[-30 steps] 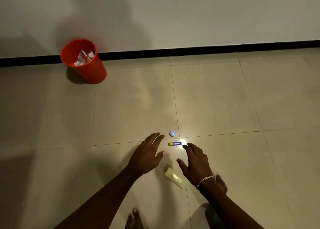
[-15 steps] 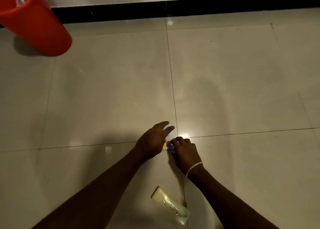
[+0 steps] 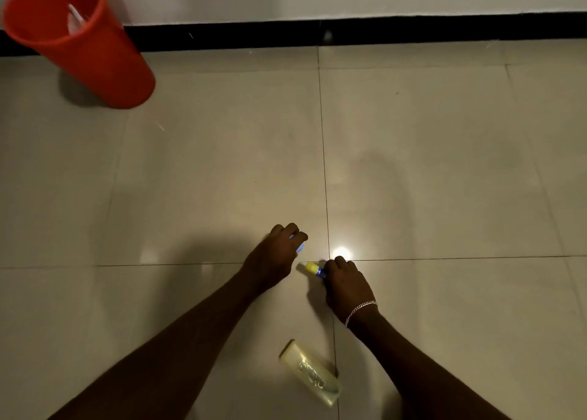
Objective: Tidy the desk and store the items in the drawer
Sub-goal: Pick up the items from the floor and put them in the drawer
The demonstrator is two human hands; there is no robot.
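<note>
On the tiled floor, my left hand (image 3: pixel 275 254) is curled around a small light-blue cap (image 3: pixel 299 247), which peeks out between the fingers. Just to its right, my right hand (image 3: pixel 344 284), with a silver bracelet at the wrist, grips a small blue stick with a yellow end (image 3: pixel 314 268); the yellow end points left, toward the other hand. A pale yellow tube (image 3: pixel 309 372) lies flat on the floor below and between my forearms, untouched.
A red bin (image 3: pixel 92 51) with some paper inside stands at the top left against the white wall and black skirting (image 3: pixel 349 31). A bright light reflection (image 3: pixel 341 252) sits on the tiles beside my right hand.
Both hands reached forward and down from open above the floor. The left has closed on the blue cap, the right on the blue and yellow stick. The view moved closer to the floor.
</note>
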